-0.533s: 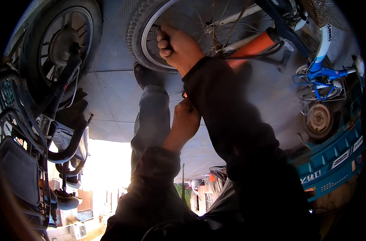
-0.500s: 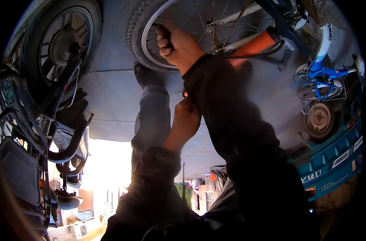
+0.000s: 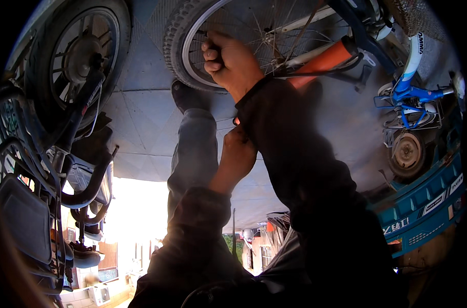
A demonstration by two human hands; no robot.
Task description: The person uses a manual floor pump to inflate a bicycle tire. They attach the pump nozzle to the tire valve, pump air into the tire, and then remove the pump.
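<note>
My right hand (image 3: 229, 62) is closed in a fist over the lower left part of a bicycle wheel (image 3: 177, 56), just inside its rim. What the fist holds, if anything, is hidden. A small dark piece (image 3: 202, 33) shows at the rim beside it. Nearer to me, my left hand (image 3: 237, 156) is closed, with its fingertips covered by my right sleeve. A small orange-red bit (image 3: 237, 121) peeks out above the left hand; its kind does not show. Right of my right hand, a thick orange tube (image 3: 320, 62) slants in front of the spokes.
A large black-tyred wheel (image 3: 77, 56) and a scooter's dark parts stand at left. My shoe (image 3: 188, 96) rests on grey floor tiles (image 3: 141, 110) below the bicycle wheel. At right are a blue frame (image 3: 415, 95), a small rusty wheel (image 3: 407, 154) and a teal body panel (image 3: 423, 215).
My right fist has shifted slightly right and down, a little away from the rim. My left hand stays nearly where it was.
</note>
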